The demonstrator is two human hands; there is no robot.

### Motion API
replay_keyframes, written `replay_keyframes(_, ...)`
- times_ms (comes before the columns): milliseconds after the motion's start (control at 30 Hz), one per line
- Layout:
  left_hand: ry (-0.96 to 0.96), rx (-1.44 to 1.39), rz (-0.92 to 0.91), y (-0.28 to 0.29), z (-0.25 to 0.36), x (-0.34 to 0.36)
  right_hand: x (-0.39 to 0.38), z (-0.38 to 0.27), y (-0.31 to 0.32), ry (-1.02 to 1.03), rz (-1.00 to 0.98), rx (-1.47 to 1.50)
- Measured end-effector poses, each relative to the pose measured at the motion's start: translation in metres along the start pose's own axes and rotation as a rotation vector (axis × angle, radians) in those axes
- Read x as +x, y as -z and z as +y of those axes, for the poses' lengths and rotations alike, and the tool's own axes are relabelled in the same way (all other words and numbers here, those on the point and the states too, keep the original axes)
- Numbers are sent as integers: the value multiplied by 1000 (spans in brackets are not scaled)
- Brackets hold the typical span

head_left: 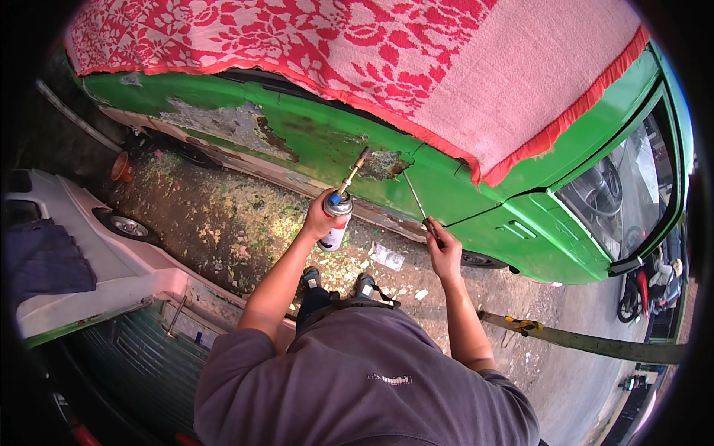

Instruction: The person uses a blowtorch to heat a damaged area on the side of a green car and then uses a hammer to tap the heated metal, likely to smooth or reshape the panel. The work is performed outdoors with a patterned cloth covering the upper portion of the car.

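My left hand (317,215) is wrapped round the canister of a gas torch (336,229), whose brass nozzle tilts up toward the green vehicle's side (312,119). No flame shows at its tip. In my right hand (445,251) is the dark handle of a long, thin metal tool (414,193), which looks like a screwdriver or narrow scraper. Its tip is at the right edge of a bare, scorched patch (385,165) in the green paint; whether it touches cannot be told. The torch nozzle points toward the same patch from the left.
A red and pink cloth (357,59) drapes over the vehicle. Farther left is a larger stripped patch (223,123). Paint flakes and a crumpled wrapper (387,257) litter the ground. A pale pickup (126,260) stands behind on the left; a green-grey beam (587,340) extends at the right.
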State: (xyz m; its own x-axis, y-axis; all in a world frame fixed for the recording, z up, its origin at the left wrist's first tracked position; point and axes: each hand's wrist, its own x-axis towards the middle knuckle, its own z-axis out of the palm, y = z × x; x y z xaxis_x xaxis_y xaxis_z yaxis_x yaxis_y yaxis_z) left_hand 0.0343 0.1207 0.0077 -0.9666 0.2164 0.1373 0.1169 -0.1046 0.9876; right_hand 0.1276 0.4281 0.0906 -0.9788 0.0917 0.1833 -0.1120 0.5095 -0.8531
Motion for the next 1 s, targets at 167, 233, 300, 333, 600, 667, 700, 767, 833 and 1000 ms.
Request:
replay_keyframes(167,-25,-5,16,1,-1,2,1,11,-4,21,8,45)
replay_keyframes(233,-3,-20,18,0,0,2,2,7,-2,15,2,8)
replay_keyframes(300,4,-33,20,-2,1,2,1,6,0,15,4,-10)
replay_keyframes(333,-1,-38,23,-2,2,0,1,8,1,19,8,-8)
replay_keyframes(600,-16,-19,32,0,4,-2,1,7,1,23,0,-34)
replay_keyframes(667,-8,-40,39,1,3,-2,2,7,-1,22,-6,-34)
replay_keyframes(700,-13,-50,44,2,2,-3,2,5,-1,24,-8,-37)
replay_keyframes(767,-24,-72,56,6,1,-5,3,1,-2,30,-12,-42)
replay_keyframes(833,-12,-81,68,11,1,-6,3,-4,-2,19,-15,-50)
replay_keyframes(1000,4,-103,110,24,-3,-11,5,-5,-10,15,-27,-46)
